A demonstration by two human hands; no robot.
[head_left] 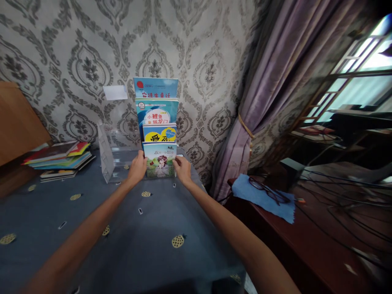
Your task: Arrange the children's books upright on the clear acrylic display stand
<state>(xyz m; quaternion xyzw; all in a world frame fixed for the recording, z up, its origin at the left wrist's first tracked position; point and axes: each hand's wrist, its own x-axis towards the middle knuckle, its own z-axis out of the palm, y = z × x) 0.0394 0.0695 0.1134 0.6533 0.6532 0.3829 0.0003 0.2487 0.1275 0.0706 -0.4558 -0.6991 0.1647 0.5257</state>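
My left hand and my right hand grip the two side edges of a small picture book with a pale blue and green cover and a drawn girl. It stands upright at the front of a clear tiered book rack. Rising in steps behind it are a yellow and blue book, a teal book and a taller blue book. The lower parts of these three are hidden. A blank white label tops the rack's left part, where no books stand.
A messy stack of books lies on the blue patterned tablecloth at left, beside a wooden panel. Right of the table, eyeglasses rest on a blue cloth on a dark red desk with tangled cables. A purple curtain hangs behind.
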